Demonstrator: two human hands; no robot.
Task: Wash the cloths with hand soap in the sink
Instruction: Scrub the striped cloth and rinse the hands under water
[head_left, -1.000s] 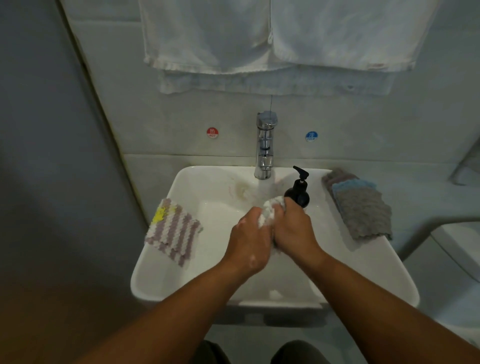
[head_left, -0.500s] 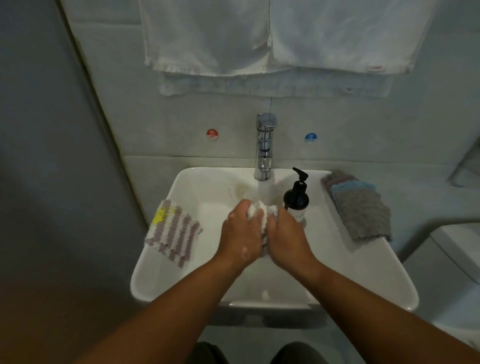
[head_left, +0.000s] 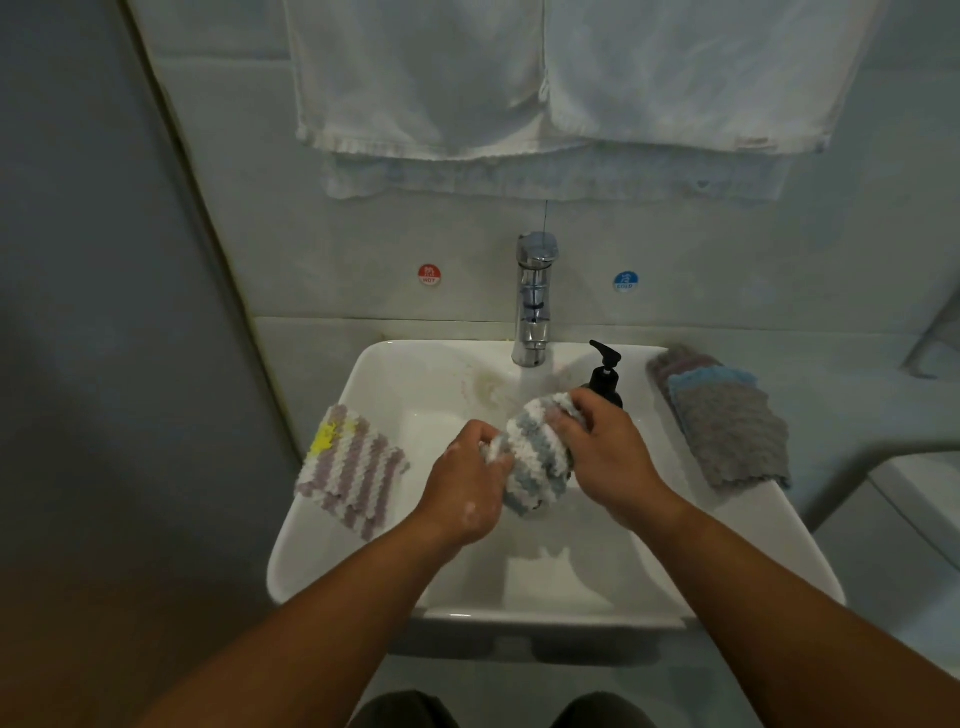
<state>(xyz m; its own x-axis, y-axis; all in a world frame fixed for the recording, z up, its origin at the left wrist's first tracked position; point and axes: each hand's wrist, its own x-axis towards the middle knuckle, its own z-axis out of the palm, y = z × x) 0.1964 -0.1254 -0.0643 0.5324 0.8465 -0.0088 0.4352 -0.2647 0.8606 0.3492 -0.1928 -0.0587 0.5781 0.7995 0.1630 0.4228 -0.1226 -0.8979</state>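
Over the white sink both my hands hold a blue-and-white striped cloth, stretched between them. My left hand grips its lower left edge and has soap suds on it. My right hand grips its upper right edge. Water runs from the chrome tap just behind the cloth. A black soap pump bottle stands on the rim behind my right hand. A purple-and-white striped cloth with a yellow patch lies on the left rim. A stack of grey and blue cloths lies on the right rim.
White towels hang on the wall above the tap. Red hot and blue cold stickers flank the tap. A grey wall closes in on the left. A white fixture sits at the right edge.
My hands have moved apart, and the bunched cloth between them has opened out, showing its blue and white stripes.
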